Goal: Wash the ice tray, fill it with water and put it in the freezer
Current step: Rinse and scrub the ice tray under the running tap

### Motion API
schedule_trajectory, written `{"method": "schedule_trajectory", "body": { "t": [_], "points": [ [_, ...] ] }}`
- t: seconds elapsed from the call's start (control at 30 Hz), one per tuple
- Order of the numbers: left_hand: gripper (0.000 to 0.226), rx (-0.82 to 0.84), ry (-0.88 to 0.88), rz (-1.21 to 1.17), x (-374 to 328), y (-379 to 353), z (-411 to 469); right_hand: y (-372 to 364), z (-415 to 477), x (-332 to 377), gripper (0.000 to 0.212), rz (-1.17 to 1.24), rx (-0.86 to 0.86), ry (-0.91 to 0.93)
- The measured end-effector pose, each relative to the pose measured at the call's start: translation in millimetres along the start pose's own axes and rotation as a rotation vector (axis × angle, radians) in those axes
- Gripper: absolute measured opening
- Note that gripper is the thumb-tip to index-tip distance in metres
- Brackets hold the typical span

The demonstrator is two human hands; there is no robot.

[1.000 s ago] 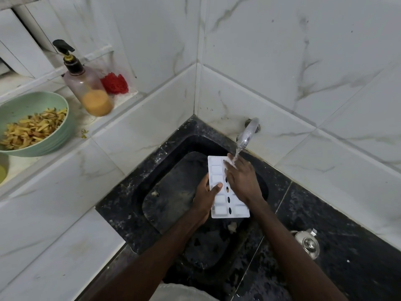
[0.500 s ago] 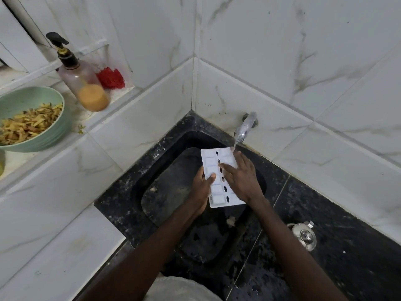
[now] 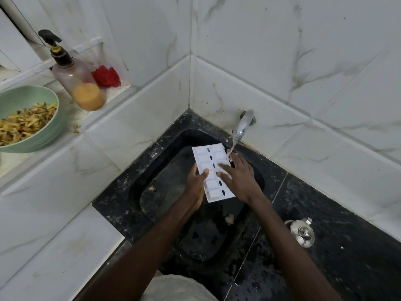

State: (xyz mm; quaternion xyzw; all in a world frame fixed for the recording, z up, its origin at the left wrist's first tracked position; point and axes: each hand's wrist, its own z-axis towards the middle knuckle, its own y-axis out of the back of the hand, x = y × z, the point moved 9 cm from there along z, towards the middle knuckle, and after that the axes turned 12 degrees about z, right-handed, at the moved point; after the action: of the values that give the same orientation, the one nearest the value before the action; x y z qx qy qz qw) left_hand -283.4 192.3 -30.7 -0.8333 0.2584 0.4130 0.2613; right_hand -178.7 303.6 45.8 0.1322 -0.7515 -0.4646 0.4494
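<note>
Both forearms reach in from the near edge, where they are cut off. The left hand (image 3: 196,181) grasps the left long edge of the white ice tray (image 3: 204,157), thumb on top, its fingers hidden beneath. The right hand (image 3: 238,177) lies released, fingers straight and spread, on the tray's right side, covering those cells. The tray is held over the black sink (image 3: 134,183), its far corner at the stream from the tap (image 3: 244,123).

Home kitchen: black speckled stone sink (image 3: 112,203) lay under the right hand (image 3: 240,179); chrome wall tap (image 3: 243,124) ran just beyond it; clear pump soap bottle (image 3: 76,79) and pale-green bowl of peelings (image 3: 43,140) stood well to its left.
</note>
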Motion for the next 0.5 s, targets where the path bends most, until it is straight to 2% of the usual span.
{"method": "schedule_trajectory", "body": {
  "t": [0.17, 0.37, 0.5],
  "points": [
    [0.045, 0.072, -0.006, -0.066, 0, -20, -6, 1, 12, -3, 0.049, -0.062, 0.012, -0.042],
    [0.041, -0.038, 0.011, -0.079, -5, 3, 0, -18, -21, 3, 0.046, 0.007, 0.085, 0.000],
    [0.043, -0.030, 0.055, -0.116, 7, 4, 0, -4, -22, -5, 0.041, 0.078, 0.077, -0.039]
  ]
}}
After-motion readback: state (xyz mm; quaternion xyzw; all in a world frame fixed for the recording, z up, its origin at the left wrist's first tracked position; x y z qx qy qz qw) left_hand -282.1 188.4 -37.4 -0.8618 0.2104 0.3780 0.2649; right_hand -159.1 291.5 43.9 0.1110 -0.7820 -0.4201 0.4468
